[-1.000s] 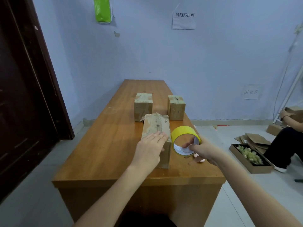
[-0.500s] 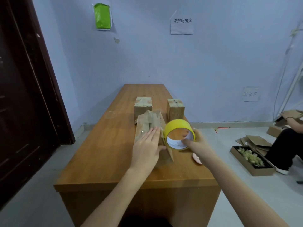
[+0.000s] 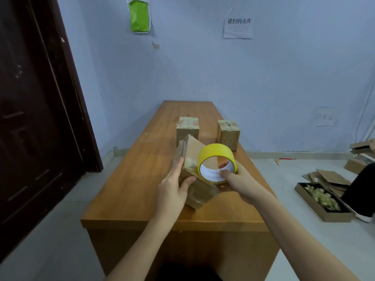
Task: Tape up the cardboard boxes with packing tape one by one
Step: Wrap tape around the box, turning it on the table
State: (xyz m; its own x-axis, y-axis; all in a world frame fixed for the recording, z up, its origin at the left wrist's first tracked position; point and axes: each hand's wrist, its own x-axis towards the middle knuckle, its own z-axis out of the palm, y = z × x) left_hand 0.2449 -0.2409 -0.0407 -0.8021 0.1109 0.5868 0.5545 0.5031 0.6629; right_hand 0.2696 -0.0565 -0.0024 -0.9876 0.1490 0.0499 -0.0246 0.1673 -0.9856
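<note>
Nearest to us, by the near edge of the surface (image 3: pixel 129 191), we have the long cardboard box (image 3: pixel 199 187) tipped up onto one lower edge. Our left hand (image 3: pixel 172 189) cups its left side, the fingers (image 3: pixel 178 167) lying straight along the face while the thumb hooks over the near corner, so the hand is grasping the box. Our right hand (image 3: pixel 241 183) holds the yellow tape roll (image 3: pixel 216 162) against the box's right side; the thumb is hooked into the core and at least one finger shows inside it, so that hand is clenched on the roll. A clear strip seems to run from the roll down over the box's near end, though we cannot make out where it starts.

We judge we are mid-wrap on this box. The next move calls for pulling the roll round the turned face while the left hand steadies the box and keeps the strip taut.

Further along the surface, toward its far right edge, two smaller boxes (image 3: pixel 187 128) (image 3: pixel 228 133) stand apart and already carry tape on top.

Compared with a second ago, the box no longer lies flat under our left palm; it has been rolled up onto an edge, our left hand has shifted from its top to its side, and the roll has come up off the surface against it.
</note>
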